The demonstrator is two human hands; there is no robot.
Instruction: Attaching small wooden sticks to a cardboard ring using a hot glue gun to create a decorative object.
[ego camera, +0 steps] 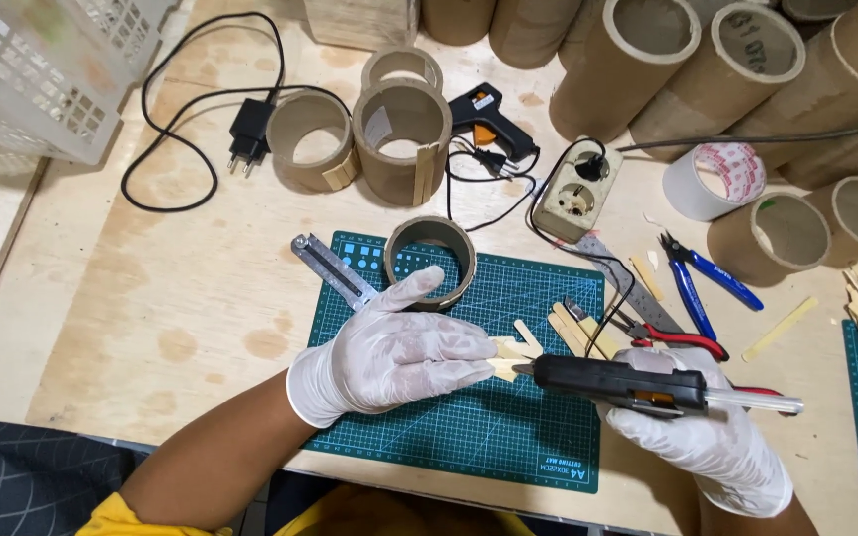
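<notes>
Flat pale wooden craft sticks (508, 355) lie on the green gridded cutting mat (469, 437), pinned under the fingertips of the left hand (389, 355), which wears a white glove and presses down rather than closing around anything. Just to their right, the nozzle of the black hot-glue gun (613, 382) meets the stick ends; the white-gloved right hand (702, 437) is wrapped firmly around the gun's body, a clear glue rod sticking out behind.

To do this gluing well, I judge the left fingers should stay back from the nozzle tip, since hot glue could soak through a thin glove, and the sticks need to be kept flat and still while a short, even bead goes on the joint. The gun's cable, which crosses the mat, should stay slack so it does not drag the loose pieces.

Across the pale plywood tabletop (181, 318), from left to right: a white plastic lattice basket (42, 69), a black plug on a looped cord (248, 129), short brown cardboard tube rings (401, 139), a folding metal ruler (335, 270), another cardboard ring (431, 260) on the mat's far edge, a second black glue gun (489, 114), a beige socket block (576, 191), blue-handled pliers (702, 283), a white tape roll (715, 179) and long cardboard tubes (747, 60) stacked at the back. The floor and the room beyond are hardly visible.
</notes>
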